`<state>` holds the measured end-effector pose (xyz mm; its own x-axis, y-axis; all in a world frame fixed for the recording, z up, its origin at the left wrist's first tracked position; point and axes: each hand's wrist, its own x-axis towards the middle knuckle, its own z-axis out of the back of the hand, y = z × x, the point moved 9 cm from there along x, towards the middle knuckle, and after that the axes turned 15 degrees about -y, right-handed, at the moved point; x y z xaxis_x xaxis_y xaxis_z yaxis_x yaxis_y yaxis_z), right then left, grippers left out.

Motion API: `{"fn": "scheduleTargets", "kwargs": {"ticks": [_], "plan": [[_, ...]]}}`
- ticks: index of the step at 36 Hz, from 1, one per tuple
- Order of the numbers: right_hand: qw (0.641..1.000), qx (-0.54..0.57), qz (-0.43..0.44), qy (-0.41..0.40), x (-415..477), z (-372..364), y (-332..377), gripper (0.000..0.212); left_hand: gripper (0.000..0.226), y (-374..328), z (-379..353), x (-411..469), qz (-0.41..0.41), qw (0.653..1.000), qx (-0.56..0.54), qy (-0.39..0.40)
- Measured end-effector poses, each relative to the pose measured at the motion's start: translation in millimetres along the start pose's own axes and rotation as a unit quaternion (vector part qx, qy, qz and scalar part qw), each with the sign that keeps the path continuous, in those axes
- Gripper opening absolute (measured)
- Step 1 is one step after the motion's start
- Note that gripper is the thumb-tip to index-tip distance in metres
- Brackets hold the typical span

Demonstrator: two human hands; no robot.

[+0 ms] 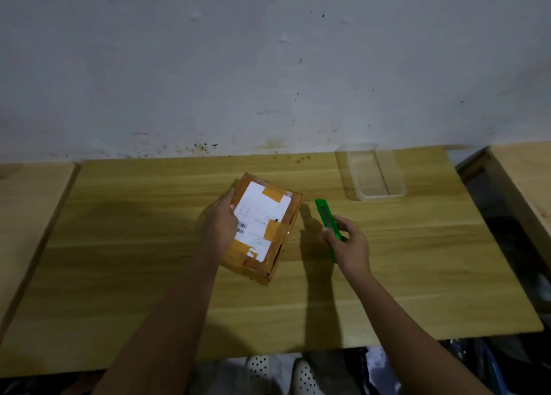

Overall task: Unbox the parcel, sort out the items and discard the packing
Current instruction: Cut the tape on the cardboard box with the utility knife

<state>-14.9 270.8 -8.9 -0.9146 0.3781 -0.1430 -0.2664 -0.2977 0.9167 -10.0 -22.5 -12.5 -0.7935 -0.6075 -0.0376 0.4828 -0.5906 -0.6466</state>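
Observation:
A cardboard parcel point(265, 224), sealed with brown tape and bearing a white shipping label, lies on the wooden table point(149, 275) near its middle. My left hand point(222, 224) rests against the parcel's left side, fingers along its edge. A green utility knife point(326, 215) lies just right of the parcel, its far end pointing away from me. My right hand point(350, 245) is closed around the knife's near half. No blade is visible.
A clear plastic tray point(372, 171) stands at the back right of the table, near the stained wall. Other wooden tables point(26, 203) flank this one on both sides. Below the front edge are white perforated shoes point(304, 376) and dark clutter.

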Motion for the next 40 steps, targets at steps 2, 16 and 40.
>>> {"fn": "scheduleTargets", "kwargs": {"ticks": [2, 16, 40], "plan": [[0.999, 0.025, -0.019, 0.023, 4.2, -5.5, -1.0, 0.036, 0.048, -6.1, -3.8, 1.4, 0.002, 0.999, 0.025, -0.035], [0.994, 0.048, -0.021, 0.099, 21.6, -18.5, 10.1, 0.051, 0.044, -55.1, -23.8, 6.0, -0.284, 0.955, 0.072, 0.043], [0.988, 0.093, -0.059, 0.110, 8.7, -17.2, 10.1, 0.044, 0.069, 17.3, -4.0, -33.2, 0.061, 0.973, -0.222, 0.020]]}}
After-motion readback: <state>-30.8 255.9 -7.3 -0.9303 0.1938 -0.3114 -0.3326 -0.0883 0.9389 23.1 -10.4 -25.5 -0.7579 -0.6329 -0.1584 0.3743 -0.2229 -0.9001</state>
